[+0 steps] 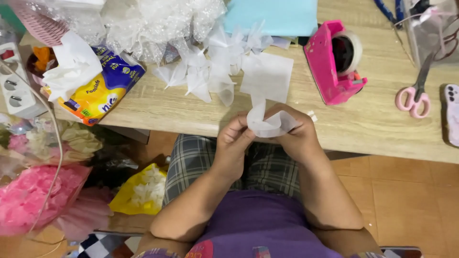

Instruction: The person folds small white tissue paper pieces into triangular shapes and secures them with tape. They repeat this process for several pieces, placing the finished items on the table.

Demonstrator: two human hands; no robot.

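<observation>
Both my hands meet at the table's near edge, pinching one small piece of sheer white fabric (264, 123) that is folded into loops. My left hand (233, 143) grips its left side with the fingers curled. My right hand (297, 134) holds its right side, with a loop over the fingers. Just beyond them on the wooden table (373, 124) lies a flat white fabric square (267, 76), and a cluster of finished white fabric bows (210, 71) lies to its left.
A pink tape dispenser (334, 62) stands to the right, pink-handled scissors (416, 93) and a phone (452, 114) further right. A yellow and blue tissue pack (98, 86), a power strip (14, 86) and white tulle (158, 24) sit left. Pink and yellow material lies on the floor.
</observation>
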